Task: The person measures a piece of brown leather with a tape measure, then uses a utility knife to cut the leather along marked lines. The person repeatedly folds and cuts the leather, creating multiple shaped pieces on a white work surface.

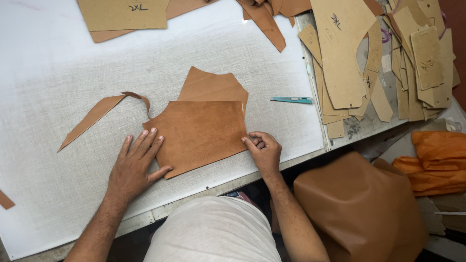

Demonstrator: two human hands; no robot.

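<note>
A white scored tabletop was seen to carry everything, and places were taken relative to the tan leather panel lying flat near its front edge. Beyond and to the right of the panel, a heap of cardboard patterns was spread over the far corner, and off the tabletop to the right a large folded brown hide and some orange cloth were stacked. A second leather offcut was partly tucked under the panel's far edge, and a long curling leather strip trailed away to the panel's left. The left hand was laid open and wide, its fingers pressed on the panel's left corner. The right hand was curled narrow at the panel's right edge; whether anything was pinched in it could not be told. A small teal cutter lay beyond the panel to the right, well apart from both hands. It was judged that the panel could slip or crease if the flat pressure were eased, and that the loose strip could be dragged along.
</note>
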